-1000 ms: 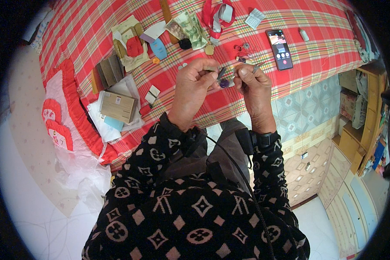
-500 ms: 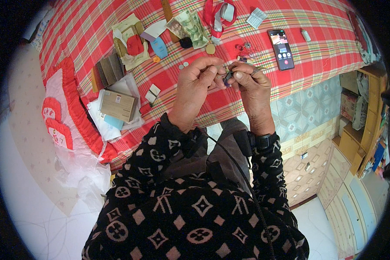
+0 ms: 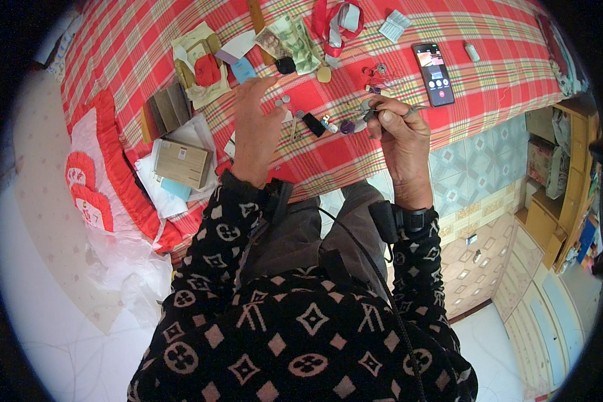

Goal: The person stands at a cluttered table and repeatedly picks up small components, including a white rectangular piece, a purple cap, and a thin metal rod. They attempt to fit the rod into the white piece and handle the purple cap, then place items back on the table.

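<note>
My left hand (image 3: 256, 130) is over the checked cloth with thumb and fingers apart, and I see nothing in it. By its thumb lie small round grey discs (image 3: 286, 99). My right hand (image 3: 402, 130) is closed in a pinch on a small, thin metallic item (image 3: 417, 108) whose kind I cannot make out; part of it sticks out past the fingers. Between my hands lie a small black rectangular piece (image 3: 313, 124), a tiny white and silvery piece (image 3: 329, 124) and a small purple piece (image 3: 347, 126).
Across the bed's red checked cloth (image 3: 489, 87) lie a phone (image 3: 434, 75), a small white tube (image 3: 472, 52), tangled red thread (image 3: 380, 70), red ribbon (image 3: 328, 40), banknotes (image 3: 301, 43) and a white card (image 3: 395, 25). To the left are a cardboard box (image 3: 183, 163) and a red-frilled cushion (image 3: 114, 154).
My hands have parted: the left has moved left and opened, the right slightly right and down, still pinching. The small black and purple pieces now show between them.
</note>
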A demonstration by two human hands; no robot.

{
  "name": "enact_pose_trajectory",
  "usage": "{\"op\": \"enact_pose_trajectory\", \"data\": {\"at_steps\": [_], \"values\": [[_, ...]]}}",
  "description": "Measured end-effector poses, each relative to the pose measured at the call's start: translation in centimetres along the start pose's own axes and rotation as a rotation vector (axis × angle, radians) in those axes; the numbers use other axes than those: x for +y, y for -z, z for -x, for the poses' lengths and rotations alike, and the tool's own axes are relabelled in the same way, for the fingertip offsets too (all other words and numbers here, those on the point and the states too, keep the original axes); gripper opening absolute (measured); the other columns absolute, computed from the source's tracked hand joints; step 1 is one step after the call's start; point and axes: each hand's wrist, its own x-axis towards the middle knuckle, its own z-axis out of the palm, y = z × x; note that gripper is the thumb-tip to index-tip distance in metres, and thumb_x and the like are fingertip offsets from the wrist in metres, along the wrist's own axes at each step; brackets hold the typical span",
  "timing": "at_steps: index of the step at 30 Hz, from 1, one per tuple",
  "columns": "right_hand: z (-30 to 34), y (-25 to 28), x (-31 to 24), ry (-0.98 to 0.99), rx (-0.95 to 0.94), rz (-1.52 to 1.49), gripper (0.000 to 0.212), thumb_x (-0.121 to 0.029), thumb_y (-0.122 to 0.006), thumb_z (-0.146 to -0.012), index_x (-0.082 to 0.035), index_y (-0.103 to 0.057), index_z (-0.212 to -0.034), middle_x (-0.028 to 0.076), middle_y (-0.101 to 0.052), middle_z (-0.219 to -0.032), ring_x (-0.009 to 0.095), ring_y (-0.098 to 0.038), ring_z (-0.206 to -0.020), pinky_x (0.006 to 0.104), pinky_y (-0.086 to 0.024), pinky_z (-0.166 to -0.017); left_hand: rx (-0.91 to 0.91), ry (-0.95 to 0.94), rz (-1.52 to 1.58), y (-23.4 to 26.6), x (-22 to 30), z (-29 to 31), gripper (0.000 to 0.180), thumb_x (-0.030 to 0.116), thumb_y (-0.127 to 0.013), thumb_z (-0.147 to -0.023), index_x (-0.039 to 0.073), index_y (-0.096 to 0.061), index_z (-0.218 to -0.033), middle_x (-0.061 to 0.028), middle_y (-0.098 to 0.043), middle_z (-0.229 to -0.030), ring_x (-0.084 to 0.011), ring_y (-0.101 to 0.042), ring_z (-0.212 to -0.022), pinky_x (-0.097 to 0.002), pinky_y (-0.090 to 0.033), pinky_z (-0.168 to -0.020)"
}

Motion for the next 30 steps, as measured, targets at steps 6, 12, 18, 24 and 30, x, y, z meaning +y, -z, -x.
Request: {"op": "enact_pose_trajectory", "data": {"at_steps": [6,12,18,24,30], "values": [[0.2,-0.1,-0.4,0.024,-0.140,-0.041,0.014,-0.007,-0.071,-0.088,0.000,-0.071,-0.100,0.017,-0.067,-0.111,0.016,-0.062,-0.075,0.0276,-0.049,-0.066,-0.474,0.552,0.719,1.2,3.7,-0.2,0.036,0.007,-0.068,-0.088,0.000,-0.062,-0.122,-0.0075,-0.063,-0.114,-0.0112,-0.062,-0.082,-0.0279,-0.053,-0.075],[0.6,-0.4,-0.7,-0.031,-0.144,-0.060,0.015,-0.008,-0.072,-0.088,0.000,-0.070,-0.100,0.018,-0.066,-0.111,0.016,-0.064,-0.076,0.0264,-0.052,-0.064,-0.431,0.289,0.892,-1.6,7.2,-0.2,0.028,0.005,-0.061,-0.095,0.003,-0.067,-0.122,-0.0036,-0.069,-0.095,-0.0096,-0.063,-0.082,-0.0235,-0.051,-0.074],[0.7,0.5,-0.8,-0.016,-0.064,-0.055,0.014,-0.008,-0.069,-0.090,0.001,-0.070,-0.101,0.018,-0.066,-0.111,0.017,-0.065,-0.079,0.0285,-0.053,-0.065,-0.520,0.300,0.711,-0.9,4.9,-0.7,0.015,0.005,-0.062,-0.094,0.001,-0.071,-0.105,-0.0019,-0.068,-0.088,-0.0083,-0.059,-0.075,-0.0232,-0.049,-0.067],[0.4,1.6,-0.9,0.020,-0.074,-0.080,0.015,-0.007,-0.067,-0.092,0.003,-0.070,-0.103,0.017,-0.066,-0.113,0.018,-0.065,-0.080,0.0300,-0.053,-0.071,-0.243,0.298,0.691,0.8,2.5,-2.0,0.013,0.004,-0.063,-0.093,0.000,-0.072,-0.101,-0.0030,-0.068,-0.085,-0.0080,-0.058,-0.070,-0.0229,-0.048,-0.063],[-0.1,2.1,-0.3,0.016,0.092,-0.001,0.016,-0.005,-0.064,-0.094,0.005,-0.068,-0.106,0.015,-0.068,-0.107,0.018,-0.065,-0.083,0.0303,-0.054,-0.074,-0.198,0.307,0.826,2.0,0.0,-3.3,0.013,0.004,-0.065,-0.094,0.000,-0.072,-0.105,-0.0058,-0.070,-0.088,-0.0092,-0.061,-0.071,-0.0225,-0.051,-0.066]]}}
